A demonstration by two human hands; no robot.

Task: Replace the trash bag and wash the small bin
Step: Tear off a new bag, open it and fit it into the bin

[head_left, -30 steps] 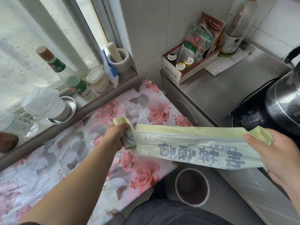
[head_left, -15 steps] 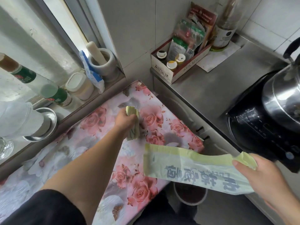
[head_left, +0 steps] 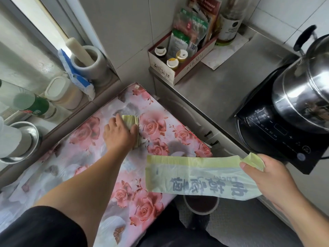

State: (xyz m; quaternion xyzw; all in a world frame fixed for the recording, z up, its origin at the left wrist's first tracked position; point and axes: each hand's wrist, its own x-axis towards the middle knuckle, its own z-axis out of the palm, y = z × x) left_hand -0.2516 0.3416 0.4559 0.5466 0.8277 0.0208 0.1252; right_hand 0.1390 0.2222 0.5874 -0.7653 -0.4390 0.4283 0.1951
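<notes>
My right hand [head_left: 270,177] pinches one end of a pale green trash bag [head_left: 194,175], held flat above the small bin [head_left: 201,205] on the floor. Farther off, my left hand [head_left: 121,134] rests on the bag roll [head_left: 132,120], fingers curled over it, on the floral tablecloth [head_left: 89,157].

Left hand [head_left: 121,134] grips bag roll [head_left: 132,122] on floral cloth [head_left: 154,125]; right hand [head_left: 270,177] pinches 1 flat green trash bag [head_left: 195,175] above small bin [head_left: 201,205]; induction cooker [head_left: 277,132] bears steel pot [head_left: 306,93]
</notes>
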